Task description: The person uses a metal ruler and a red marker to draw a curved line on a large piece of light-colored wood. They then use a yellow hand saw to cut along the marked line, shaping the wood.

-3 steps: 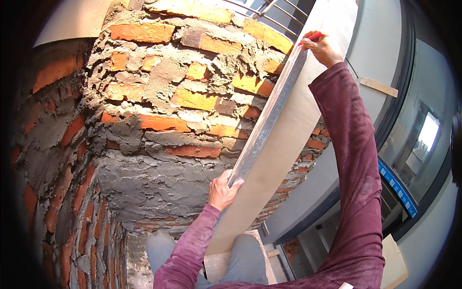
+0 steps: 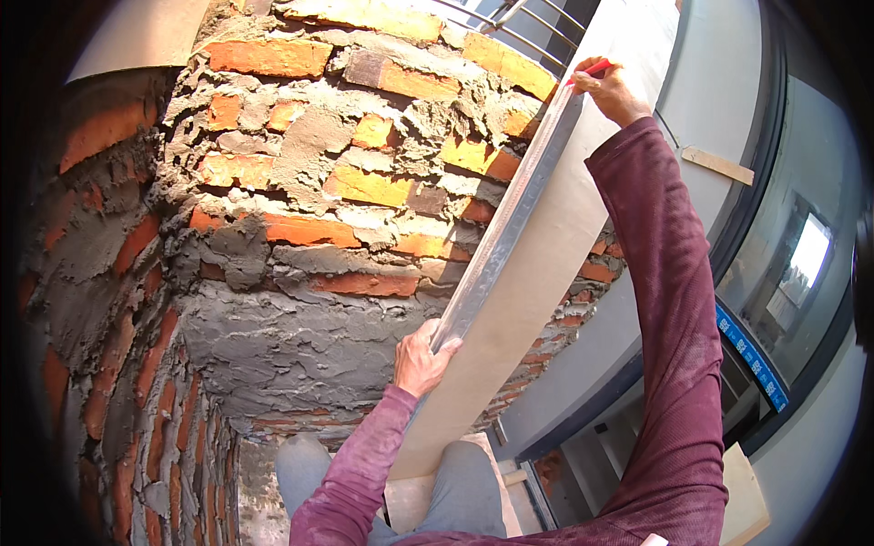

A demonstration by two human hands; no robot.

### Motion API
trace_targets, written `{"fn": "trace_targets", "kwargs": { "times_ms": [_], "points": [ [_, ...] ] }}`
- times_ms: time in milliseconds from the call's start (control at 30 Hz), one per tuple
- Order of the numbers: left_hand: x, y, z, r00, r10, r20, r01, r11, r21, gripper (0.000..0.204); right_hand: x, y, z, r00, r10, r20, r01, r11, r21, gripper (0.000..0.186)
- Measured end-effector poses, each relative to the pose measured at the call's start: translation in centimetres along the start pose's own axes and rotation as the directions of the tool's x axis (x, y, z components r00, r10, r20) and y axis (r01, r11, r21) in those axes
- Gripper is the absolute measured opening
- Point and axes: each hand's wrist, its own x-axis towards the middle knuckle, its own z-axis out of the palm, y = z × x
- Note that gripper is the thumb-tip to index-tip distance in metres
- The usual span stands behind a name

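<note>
A long pale board (image 2: 519,282) slants from my knees up to the top right. Along its left edge lies a grey metal straightedge (image 2: 521,223). My left hand (image 2: 423,359) is closed on the lower part of the straightedge, with the thumb on its face and the fingers over the board's edge. Near the straightedge's upper end, my right hand (image 2: 614,94) pinches a slim red marking pencil (image 2: 594,68). Its tip points down and left, close to the board's edge; whether it touches cannot be made out.
Rough brick walls with grey mortar stand at the left (image 2: 114,364) and ahead (image 2: 300,235). Metal bars (image 2: 519,23) cross the top. A dark-framed glass window (image 2: 801,227) is on the right, with a small wooden strip (image 2: 717,166) beside it. My knees (image 2: 464,487) flank the board's lower end.
</note>
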Motion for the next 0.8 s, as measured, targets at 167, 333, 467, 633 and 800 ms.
{"fn": "trace_targets", "kwargs": {
  "times_ms": [167, 333, 467, 633, 800],
  "points": [
    [0.0, 0.2, -0.2, 1.0, -0.013, 0.018, 0.013, 1.0, -0.003, 0.035, -1.1, -2.0, -0.6, 0.998, -0.065, -0.021, 0.068, 0.961, 0.269, 0.032],
    [0.0, -0.5, -0.1, 1.0, 0.013, -0.014, -0.013, 1.0, -0.001, 0.037, -6.2, -6.5, -1.0, 0.863, 0.094, -0.497, 0.152, 0.889, 0.433, 0.024],
    [0.0, -0.6, 0.1, 0.999, 0.019, -0.028, -0.02, 0.999, -0.04, 0.037, -10.8, -2.0, 4.2, 0.784, 0.001, -0.621, 0.043, 0.998, 0.055, 0.034],
    [0.5, -0.1, 0.7, 1.0, 0.028, 0.002, -0.028, 0.998, -0.053, 0.031, -15.2, -3.9, 11.4, 0.846, 0.07, -0.529, -0.097, 0.995, -0.022, 0.067],
    [0.3, 0.0, 1.2, 0.999, -0.038, 0.013, 0.038, 0.997, -0.066, 0.034, -15.4, -3.3, 12.9, 0.815, 0.088, -0.573, -0.066, 0.996, 0.059, 0.058]
  ]
}}
